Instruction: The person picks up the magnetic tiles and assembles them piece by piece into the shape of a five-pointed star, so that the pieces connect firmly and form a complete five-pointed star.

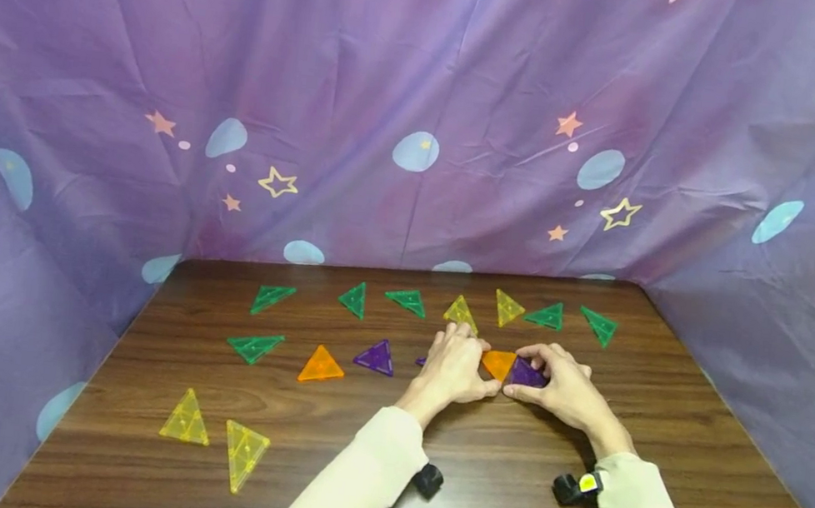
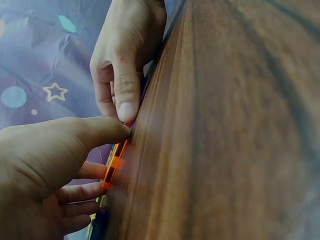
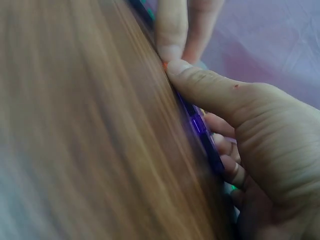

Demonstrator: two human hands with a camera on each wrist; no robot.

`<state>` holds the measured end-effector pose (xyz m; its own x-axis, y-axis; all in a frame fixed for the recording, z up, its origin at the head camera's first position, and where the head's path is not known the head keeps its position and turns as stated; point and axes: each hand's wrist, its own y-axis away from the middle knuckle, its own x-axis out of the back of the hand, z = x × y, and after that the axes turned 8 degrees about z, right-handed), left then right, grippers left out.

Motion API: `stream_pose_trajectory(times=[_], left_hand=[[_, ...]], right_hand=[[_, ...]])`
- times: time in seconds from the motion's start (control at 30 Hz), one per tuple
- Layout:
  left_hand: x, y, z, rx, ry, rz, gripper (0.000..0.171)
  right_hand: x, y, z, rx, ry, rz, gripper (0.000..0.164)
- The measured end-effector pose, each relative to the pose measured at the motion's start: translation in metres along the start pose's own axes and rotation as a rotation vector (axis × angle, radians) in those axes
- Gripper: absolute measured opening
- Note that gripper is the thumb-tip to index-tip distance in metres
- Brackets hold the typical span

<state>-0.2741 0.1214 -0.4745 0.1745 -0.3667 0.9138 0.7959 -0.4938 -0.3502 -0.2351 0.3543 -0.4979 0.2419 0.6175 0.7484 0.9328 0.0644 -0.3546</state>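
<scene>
Head view, tabletop: I see a dark wooden tabletop [image 1: 500, 499] walled on three sides by a purple cloth [image 1: 422, 122] printed with stars and dots.
Head view, left hand: my left hand [image 1: 457, 366] lies just left of the orange triangle [image 1: 498, 363], thumb at its near corner, fingers curled at its far edge; its grip is pinching that tile.
Head view, right hand: my right hand [image 1: 560, 385] sits just right of the orange triangle, its grip curled around a purple triangle [image 1: 526, 374] that touches the orange one edge to edge.
Head view, thumbs: the two thumb tips meet at the near corner where the two tiles join.
Head view, other tiles: behind the orange triangle runs a row of green triangles [image 1: 407, 300] and yellow ones [image 1: 461, 311]; to its left lie a second purple triangle [image 1: 375, 358], a second orange one [image 1: 320, 365] and a green one [image 1: 255, 346]; far left and nearer to me lie two yellow tiles [image 1: 243, 452].
Left wrist view: the orange triangle [image 2: 114, 162] shows edge-on, flat on the tabletop [image 2: 225, 125], pinched between my left thumb and fingers [image 2: 80, 192]; the right hand [image 2: 125, 55] presses down just beyond it.
Right wrist view: the purple triangle [image 3: 202, 132] shows edge-on against the tabletop [image 3: 85, 130], held between my right thumb and fingers [image 3: 227, 150]; a sliver of the orange tile peeks at the thumb tip, where the left hand's fingertips [image 3: 172, 47] touch.
</scene>
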Motion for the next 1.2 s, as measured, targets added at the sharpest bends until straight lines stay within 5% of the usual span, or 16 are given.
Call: stream_pose_trajectory(times=[0.43, 0.67, 1.2], left_hand=[[0.003, 0.0, 0.003, 0.002, 0.001, -0.007, 0.065], [0.011, 0.004, -0.001, 0.015, -0.047, -0.018, 0.097], [0.033, 0.036, -0.05, 0.078, -0.021, 0.018, 0.105]], right_hand=[[0.0, 0.0, -0.004, -0.013, 0.025, 0.008, 0.063], [0.0, 0.0, -0.001, -0.029, -0.015, 0.01, 0.059], [-0.001, 0.001, 0.002, -0.051, -0.02, 0.031, 0.059]])
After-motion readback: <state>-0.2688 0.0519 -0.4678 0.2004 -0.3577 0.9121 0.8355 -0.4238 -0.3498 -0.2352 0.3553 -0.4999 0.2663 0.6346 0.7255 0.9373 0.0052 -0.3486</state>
